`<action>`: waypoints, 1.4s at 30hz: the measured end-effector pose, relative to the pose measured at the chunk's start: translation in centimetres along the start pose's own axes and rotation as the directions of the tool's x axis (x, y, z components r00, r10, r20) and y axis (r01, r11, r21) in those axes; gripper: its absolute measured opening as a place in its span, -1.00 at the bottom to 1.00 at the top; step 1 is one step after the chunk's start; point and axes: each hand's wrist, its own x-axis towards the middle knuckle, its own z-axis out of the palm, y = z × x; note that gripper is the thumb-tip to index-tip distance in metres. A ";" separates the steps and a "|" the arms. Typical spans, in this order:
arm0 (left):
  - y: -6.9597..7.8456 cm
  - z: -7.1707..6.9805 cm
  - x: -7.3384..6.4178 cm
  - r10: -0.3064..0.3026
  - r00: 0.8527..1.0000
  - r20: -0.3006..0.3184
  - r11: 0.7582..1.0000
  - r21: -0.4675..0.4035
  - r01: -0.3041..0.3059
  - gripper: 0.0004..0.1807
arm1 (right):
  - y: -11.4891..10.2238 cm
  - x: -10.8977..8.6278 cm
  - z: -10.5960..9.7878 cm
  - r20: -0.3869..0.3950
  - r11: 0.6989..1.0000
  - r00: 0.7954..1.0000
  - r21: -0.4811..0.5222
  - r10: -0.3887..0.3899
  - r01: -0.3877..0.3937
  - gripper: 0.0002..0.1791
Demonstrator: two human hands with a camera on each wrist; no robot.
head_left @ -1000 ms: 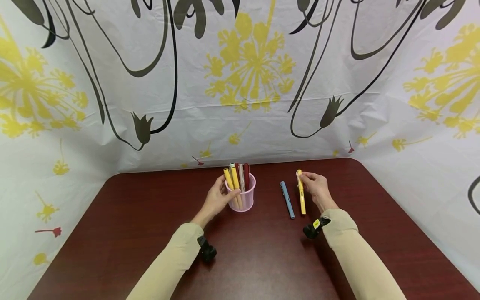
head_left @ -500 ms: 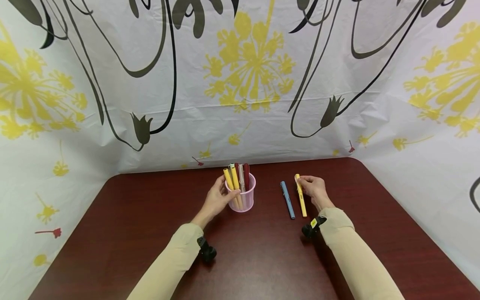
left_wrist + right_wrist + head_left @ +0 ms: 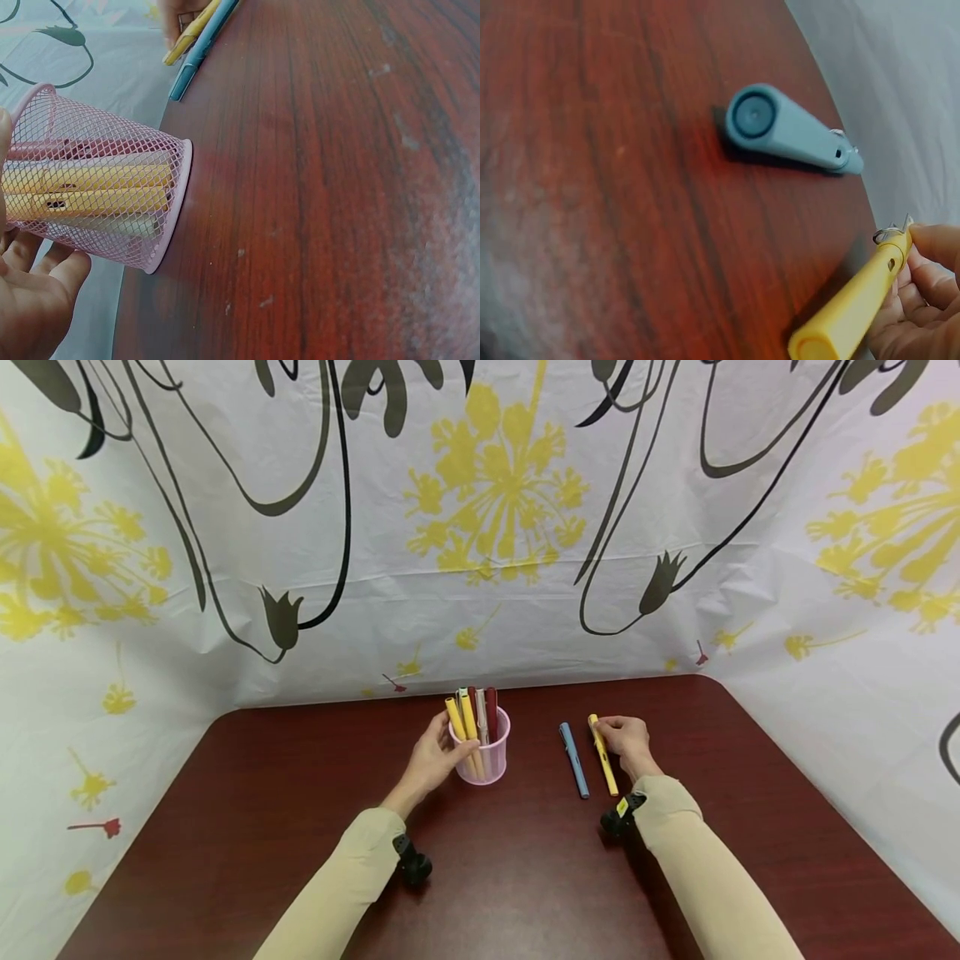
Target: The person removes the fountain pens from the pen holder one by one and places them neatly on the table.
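Note:
My left hand (image 3: 429,760) holds the pink mesh pen cup (image 3: 495,766) round its left side, thumb across the front near the rim. Two yellow pens (image 3: 470,718), a pale one and dark red ones (image 3: 492,714) stand inside; the left wrist view shows their barrels through the mesh (image 3: 97,247). Further right, my right hand (image 3: 630,745) pinches a yellow pen (image 3: 606,764) near its clip end between thumb and fingers. That pen (image 3: 855,300) slants close over the tabletop. Just left of it lies a slate-blue pen (image 3: 574,762), also clear in the right wrist view.
The dark red-brown wooden table (image 3: 300,827) has its far edge just behind the cup. A white cloth (image 3: 420,635) printed with yellow flowers and dark stems hangs along the back and sides. Each wrist carries a small black camera (image 3: 414,862).
My right hand has shifted slightly left and toward me, lowering the clip end of the yellow pen and tilting the pen further left. Left hand and cup stay put.

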 end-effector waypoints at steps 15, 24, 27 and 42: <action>-3.3 0.0 1.0 0.019 0.999 -0.028 1.000 0.012 -0.019 -0.21 | -0.1 -0.4 1.0 -0.067 0.990 0.998 -0.143 -0.006 -0.004 -0.67; -3.3 0.1 1.1 0.020 1.000 -0.024 0.999 -0.028 -0.021 -0.22 | -0.1 -0.5 1.4 -0.085 0.982 0.996 -0.189 -0.037 0.020 -0.69; -3.2 0.2 1.1 0.013 0.999 -0.029 1.000 -0.016 -0.013 -0.22 | -0.1 -0.5 1.5 -0.093 0.976 0.994 -0.216 -0.059 0.037 -0.69; -2.5 0.2 0.9 0.019 1.000 -0.018 1.000 -0.018 -0.019 -0.21 | 0.1 -0.3 1.8 -0.113 0.956 0.986 -0.279 -0.125 0.089 -0.71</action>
